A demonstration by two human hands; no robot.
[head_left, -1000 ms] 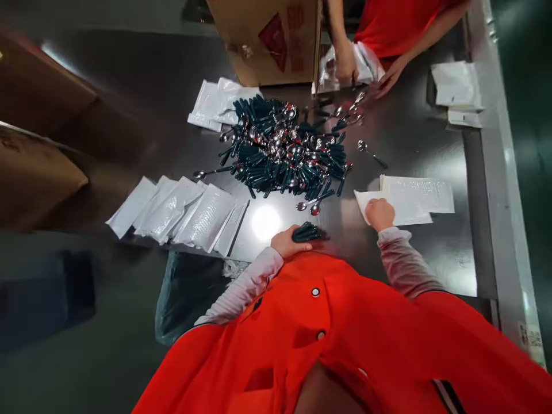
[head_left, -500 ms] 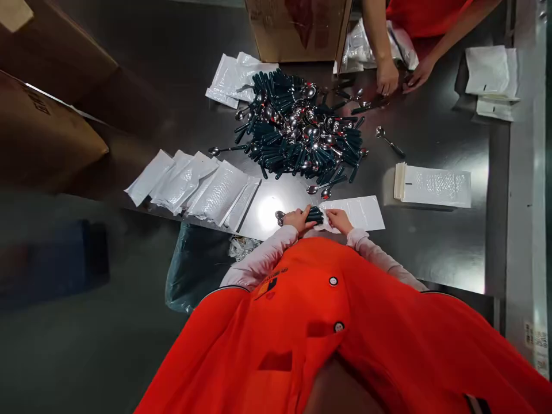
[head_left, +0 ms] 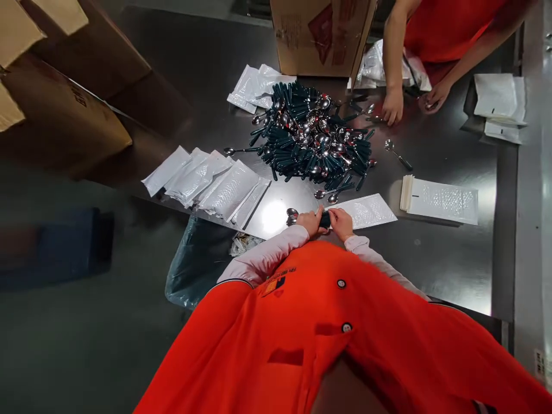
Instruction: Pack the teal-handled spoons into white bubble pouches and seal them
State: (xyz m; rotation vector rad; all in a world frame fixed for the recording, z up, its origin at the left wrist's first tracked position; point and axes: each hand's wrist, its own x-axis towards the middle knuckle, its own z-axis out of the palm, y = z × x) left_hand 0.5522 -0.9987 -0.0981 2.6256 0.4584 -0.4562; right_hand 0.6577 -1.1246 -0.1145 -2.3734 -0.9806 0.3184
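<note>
My left hand (head_left: 308,223) is closed around a bundle of spoons (head_left: 292,213) with dark green handles. Their metal bowls stick out to the left and the handles point right. Close against the handle ends, my right hand (head_left: 341,223) has its fingers pinched at the mouth of a white bubble mailer (head_left: 366,211), which lies flat to the right. The fingers partly hide where handles and mailer meet, so I cannot tell how far the handles reach inside. Beyond my hands lies a large pile of matching spoons (head_left: 297,164), with a few loose ones at its near edge.
Filled-looking mailers (head_left: 219,187) overlap on the left of the metal table (head_left: 448,253). A stack of flat mailers (head_left: 444,201) lies right, another stack (head_left: 495,98) farther back. Cardboard boxes (head_left: 319,40) stand behind and left. A co-worker's hands (head_left: 393,106) handle spoons at the back right.
My right hand has moved in against the handle ends with the mailer's mouth, covering the gap between my hands. The whole view has shifted slightly. The co-worker's hands have moved apart.
</note>
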